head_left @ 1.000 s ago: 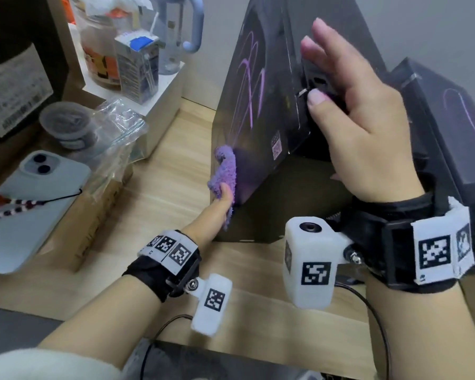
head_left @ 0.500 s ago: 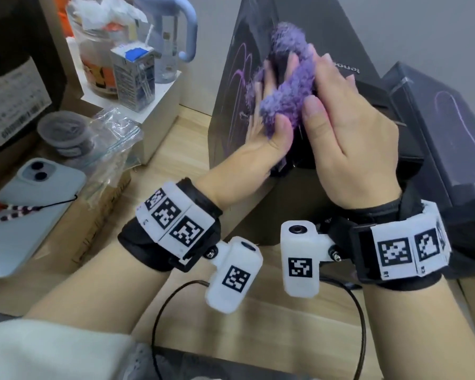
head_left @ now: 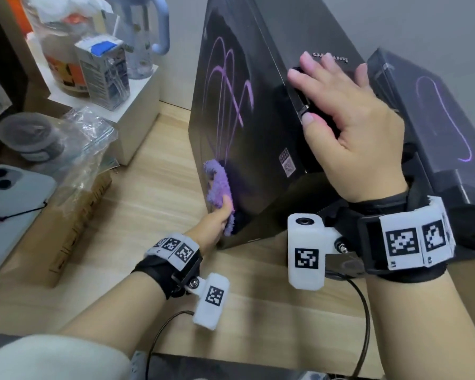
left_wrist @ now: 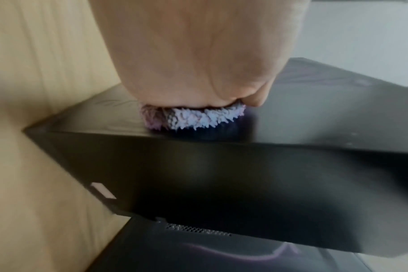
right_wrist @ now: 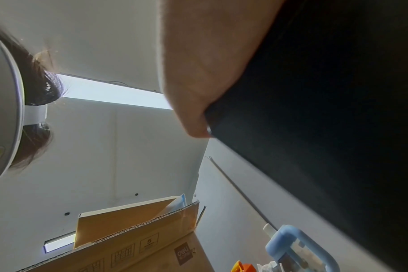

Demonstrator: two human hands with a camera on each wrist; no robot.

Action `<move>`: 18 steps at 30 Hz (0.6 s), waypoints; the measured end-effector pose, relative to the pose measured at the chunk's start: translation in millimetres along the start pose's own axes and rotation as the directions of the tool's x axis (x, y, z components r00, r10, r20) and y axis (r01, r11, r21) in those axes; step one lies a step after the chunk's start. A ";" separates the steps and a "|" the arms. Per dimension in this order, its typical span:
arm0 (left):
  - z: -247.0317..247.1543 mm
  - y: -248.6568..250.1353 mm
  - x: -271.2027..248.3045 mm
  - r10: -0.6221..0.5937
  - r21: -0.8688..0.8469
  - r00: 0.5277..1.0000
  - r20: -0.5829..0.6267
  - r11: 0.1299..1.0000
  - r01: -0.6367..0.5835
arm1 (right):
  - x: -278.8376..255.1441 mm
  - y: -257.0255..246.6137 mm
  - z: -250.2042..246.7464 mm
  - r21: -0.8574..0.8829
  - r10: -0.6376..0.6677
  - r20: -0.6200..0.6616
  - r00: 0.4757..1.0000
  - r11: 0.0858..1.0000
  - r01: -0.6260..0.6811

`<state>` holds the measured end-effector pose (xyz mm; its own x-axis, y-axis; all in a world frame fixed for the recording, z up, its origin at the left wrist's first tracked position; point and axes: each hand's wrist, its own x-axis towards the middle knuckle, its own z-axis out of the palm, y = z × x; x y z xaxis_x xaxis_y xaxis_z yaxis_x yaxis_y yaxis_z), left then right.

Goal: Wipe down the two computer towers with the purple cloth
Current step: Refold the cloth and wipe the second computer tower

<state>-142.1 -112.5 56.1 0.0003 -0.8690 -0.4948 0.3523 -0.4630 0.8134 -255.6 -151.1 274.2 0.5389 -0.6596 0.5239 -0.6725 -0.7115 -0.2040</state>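
A black computer tower (head_left: pixel 231 119) with purple line art stands in the middle of the wooden desk (head_left: pixel 148 193). A second dark tower (head_left: pixel 436 119) stands just to its right. My left hand (head_left: pixel 217 218) holds the fluffy purple cloth (head_left: pixel 218 187) against the near tower's left side panel, low down by its front edge, thumb over the cloth. In the left wrist view my left hand (left_wrist: pixel 193 55) bears down on the bunched cloth (left_wrist: pixel 193 117); its fingers are hidden. My right hand (head_left: pixel 354 127) lies spread on the tower's top, thumb over the side edge.
Left of the tower sit a white box (head_left: pixel 132 105) bearing a small carton (head_left: pixel 104 69) and a clear jug (head_left: pixel 140 37). Nearer are a crumpled plastic bag (head_left: pixel 77 149), a phone (head_left: pixel 11 204) and a cardboard box (head_left: pixel 74 223). A black cable (head_left: pixel 365 325) trails from my right wrist.
Half a second ago my left hand held the cloth up near the tower's top beside my right hand. It has swept back down the side panel. My right hand stays on top.
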 end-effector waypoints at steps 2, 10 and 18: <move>0.9 7.4 -5.9 0.026 0.056 0.999 0.023 0.998 -0.027 | 0.5 2.6 -1.6 0.006 -0.001 0.015 1.000 1.000 0.001; 21.8 130.1 -45.6 0.441 0.139 0.896 0.050 0.885 -0.444 | 2.2 4.1 -3.4 0.026 -0.052 0.055 0.997 0.998 0.050; 33.9 154.4 -22.6 0.607 0.096 0.795 0.014 0.790 -0.605 | -0.2 -1.4 1.1 0.044 0.008 0.026 1.000 0.999 -0.009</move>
<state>-119.5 -170.3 203.2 0.2010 -0.9740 0.1049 0.1884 0.1435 0.9716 -254.2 -150.3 273.4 0.5467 -0.6713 0.5004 -0.6543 -0.7155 -0.2450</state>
